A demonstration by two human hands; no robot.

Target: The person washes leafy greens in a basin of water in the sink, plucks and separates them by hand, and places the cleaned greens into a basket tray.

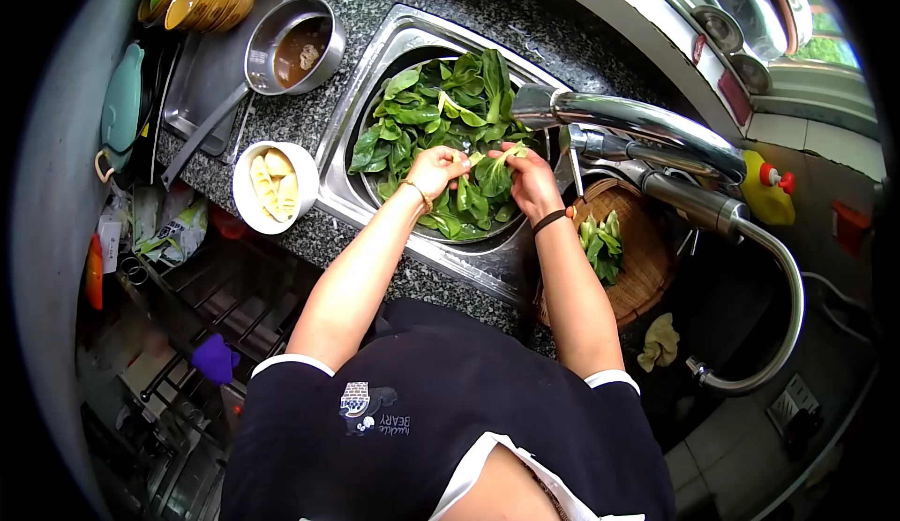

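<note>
Over the sink, my left hand [437,172] is closed, its thumb and fingers pinched at the pale stem end of a leafy green. My right hand [532,183] is closed on the same leafy green [493,176], whose leaf hangs between the two hands. Below them a heap of leafy greens [412,113] fills a round metal basin [506,232] set in the steel sink [335,160]. To the right of my right hand, a smaller bunch of greens [602,247] lies on a round woven bamboo tray [647,263].
A chrome faucet [647,122] reaches over the sink from the right. On the left counter stand a white bowl [241,204] of pale yellow pieces, a saucepan [330,57] holding brown liquid, and stacked orange bowls [202,0]. A yellow bottle [764,193] is at the far right.
</note>
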